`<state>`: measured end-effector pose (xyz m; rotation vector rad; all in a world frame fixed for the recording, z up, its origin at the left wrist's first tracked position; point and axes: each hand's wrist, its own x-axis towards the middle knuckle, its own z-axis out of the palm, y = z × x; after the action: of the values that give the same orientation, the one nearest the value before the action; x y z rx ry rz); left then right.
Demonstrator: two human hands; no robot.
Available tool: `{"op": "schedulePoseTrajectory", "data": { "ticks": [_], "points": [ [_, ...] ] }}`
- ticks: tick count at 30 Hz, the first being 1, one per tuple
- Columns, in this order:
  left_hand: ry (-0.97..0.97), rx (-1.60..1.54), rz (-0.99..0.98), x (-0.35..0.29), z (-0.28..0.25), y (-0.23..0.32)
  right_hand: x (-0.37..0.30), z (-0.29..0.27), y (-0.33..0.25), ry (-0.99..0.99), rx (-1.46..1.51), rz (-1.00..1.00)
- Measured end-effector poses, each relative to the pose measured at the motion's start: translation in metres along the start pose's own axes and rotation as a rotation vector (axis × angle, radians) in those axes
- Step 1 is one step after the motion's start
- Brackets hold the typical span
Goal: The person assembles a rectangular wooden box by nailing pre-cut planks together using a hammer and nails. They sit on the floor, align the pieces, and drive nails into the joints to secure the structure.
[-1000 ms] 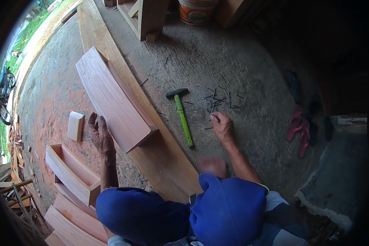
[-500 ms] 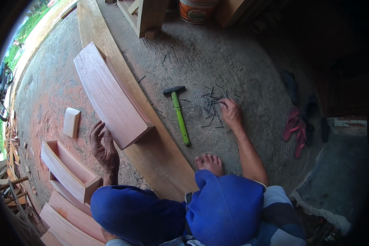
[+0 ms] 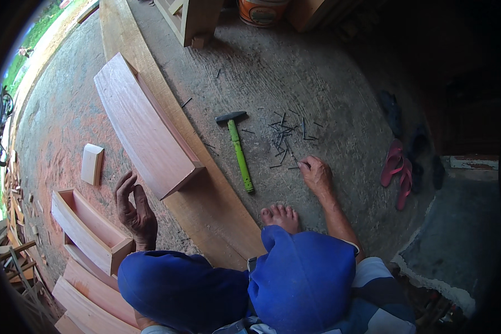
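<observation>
My right hand [image 3: 319, 177] is at the near edge of a loose pile of dark nails [image 3: 284, 132] on the concrete, thumb and forefinger pinched on what looks like a nail. My left hand [image 3: 136, 211] is raised and holds nothing, fingers curled and apart, just left of the near end of a long wooden box [image 3: 142, 131]. That box has a pale, slightly curved front and lies across a wooden plank [image 3: 206, 206]. Between the box and the nails lies a hammer [image 3: 238, 153] with a dark head and a bright green handle.
A small wood block [image 3: 92, 164] and an open drawer-like box [image 3: 89, 228] lie at left, with more curved-front pieces [image 3: 94, 300] below. Pink flip-flops [image 3: 398, 172] are at right. A wooden frame [image 3: 197, 22] and an orange bucket [image 3: 261, 12] stand at the far side. My bare foot [image 3: 281, 217] is near the hammer.
My right hand has drawn back toward me from the middle of the nail pile to its near edge. My left hand's fingers have curled more beside the box.
</observation>
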<state>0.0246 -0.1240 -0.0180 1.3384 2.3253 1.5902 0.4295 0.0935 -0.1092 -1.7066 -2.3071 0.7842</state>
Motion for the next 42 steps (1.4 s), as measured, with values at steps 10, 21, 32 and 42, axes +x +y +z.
{"op": "schedulePoseTrajectory", "data": {
  "ticks": [10,21,32,42],
  "points": [
    [-0.014,-0.014,-0.019,-0.001,0.001,0.015,0.011,0.016,-0.016,-0.121,-0.381,-0.043],
    [-0.025,-0.061,0.007,0.002,0.005,0.026,0.025,0.01,0.007,-0.151,-0.479,-0.085],
    [-0.075,-0.157,0.04,0.009,0.006,0.023,0.058,0.039,0.038,0.075,-0.259,-0.141],
    [-0.455,0.034,0.275,0.024,0.022,0.026,-0.011,0.025,-0.192,-0.385,1.068,-0.215]
  ]
}}
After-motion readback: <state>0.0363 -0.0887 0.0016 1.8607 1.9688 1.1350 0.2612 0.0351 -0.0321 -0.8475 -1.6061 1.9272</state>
